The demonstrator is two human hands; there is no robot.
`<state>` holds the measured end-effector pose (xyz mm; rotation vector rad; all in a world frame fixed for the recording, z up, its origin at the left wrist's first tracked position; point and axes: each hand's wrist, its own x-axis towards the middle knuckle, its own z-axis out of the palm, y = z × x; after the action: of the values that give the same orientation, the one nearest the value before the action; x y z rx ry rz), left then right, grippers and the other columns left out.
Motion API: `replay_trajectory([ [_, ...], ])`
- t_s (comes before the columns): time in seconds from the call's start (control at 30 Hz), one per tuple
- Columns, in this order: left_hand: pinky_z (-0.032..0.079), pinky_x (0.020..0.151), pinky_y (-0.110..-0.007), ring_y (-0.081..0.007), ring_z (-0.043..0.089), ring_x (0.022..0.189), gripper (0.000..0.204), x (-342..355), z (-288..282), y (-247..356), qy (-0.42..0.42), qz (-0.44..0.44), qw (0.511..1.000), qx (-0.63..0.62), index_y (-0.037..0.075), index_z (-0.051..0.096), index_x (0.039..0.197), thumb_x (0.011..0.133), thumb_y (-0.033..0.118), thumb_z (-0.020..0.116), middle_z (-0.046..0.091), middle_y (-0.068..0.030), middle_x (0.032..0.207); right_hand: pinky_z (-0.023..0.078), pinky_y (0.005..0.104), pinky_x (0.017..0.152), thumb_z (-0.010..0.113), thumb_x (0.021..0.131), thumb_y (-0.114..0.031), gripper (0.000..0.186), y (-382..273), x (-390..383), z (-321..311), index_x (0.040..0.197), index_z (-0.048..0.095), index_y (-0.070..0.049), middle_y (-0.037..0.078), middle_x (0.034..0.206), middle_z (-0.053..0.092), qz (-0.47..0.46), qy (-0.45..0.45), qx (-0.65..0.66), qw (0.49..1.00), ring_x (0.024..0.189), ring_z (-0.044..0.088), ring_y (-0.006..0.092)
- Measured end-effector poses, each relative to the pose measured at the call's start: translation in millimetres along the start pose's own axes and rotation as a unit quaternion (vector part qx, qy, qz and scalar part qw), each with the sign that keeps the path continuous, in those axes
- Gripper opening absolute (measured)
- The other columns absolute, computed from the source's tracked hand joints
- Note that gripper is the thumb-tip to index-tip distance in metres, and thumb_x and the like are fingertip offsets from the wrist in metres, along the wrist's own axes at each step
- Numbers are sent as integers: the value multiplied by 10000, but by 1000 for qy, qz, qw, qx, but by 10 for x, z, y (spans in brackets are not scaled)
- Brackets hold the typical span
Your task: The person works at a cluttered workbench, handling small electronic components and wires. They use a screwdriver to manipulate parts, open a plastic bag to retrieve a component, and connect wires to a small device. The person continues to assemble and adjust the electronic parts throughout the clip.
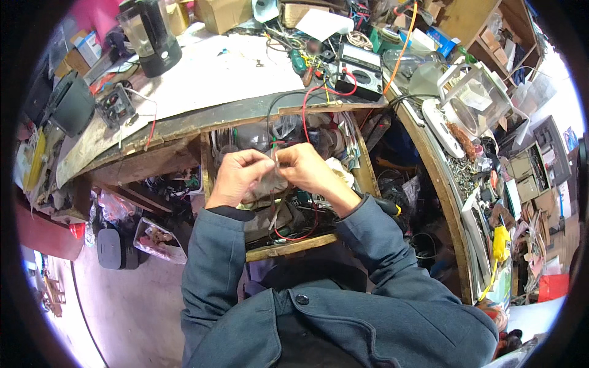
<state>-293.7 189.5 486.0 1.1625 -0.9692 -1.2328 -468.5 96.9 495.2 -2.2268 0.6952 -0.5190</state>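
Both the left hand (238, 178) and right hand (308, 168) pinch what seems a thin strand (275, 154), its long axis running fore-and-aft between them, neither nearer. Below this grip sits an open drawer (291, 248); beyond, rightward, a meter (361, 75).

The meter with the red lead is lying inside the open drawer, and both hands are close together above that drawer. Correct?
Not quite: the head view shows the meter on the bench top, beyond the open drawer, not inside it. The rest is right: the left hand and right hand are close together above the drawer.
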Motion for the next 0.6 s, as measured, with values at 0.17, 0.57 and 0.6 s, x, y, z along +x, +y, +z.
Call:
replay_trajectory([
  [0.17, 259, 424, -188, -17, 383, 459, 230, 90, -147, -26, 147, 54, 972, -174, 55, 696, 911, 944, 280, 723, 521, 46, 649, 525, 247, 767, 691, 878, -15, 244, -18, 14, -140, 1117, 739, 2, 25, 966, 739, 21, 66, 303, 950, 865, 631, 65],
  [0.57, 284, 384, -202, -42, 416, 443, 208, 82, -260, -101, -32, -60, 979, -195, 69, 636, 919, 975, 264, 679, 537, 25, 655, 427, 178, 595, 685, 941, -81, 187, -29, -10, -222, 1118, 735, -48, -50, 884, 699, 26, 161, 352, 922, 689, 547, 2],
  [0.6, 287, 383, -202, -42, 421, 445, 193, 84, -263, -108, -33, -60, 977, -201, 68, 636, 915, 976, 245, 677, 543, 23, 657, 436, 181, 610, 688, 939, -80, 181, -24, -11, -224, 1109, 737, -43, -48, 884, 700, 33, 158, 353, 922, 703, 553, 4],
])
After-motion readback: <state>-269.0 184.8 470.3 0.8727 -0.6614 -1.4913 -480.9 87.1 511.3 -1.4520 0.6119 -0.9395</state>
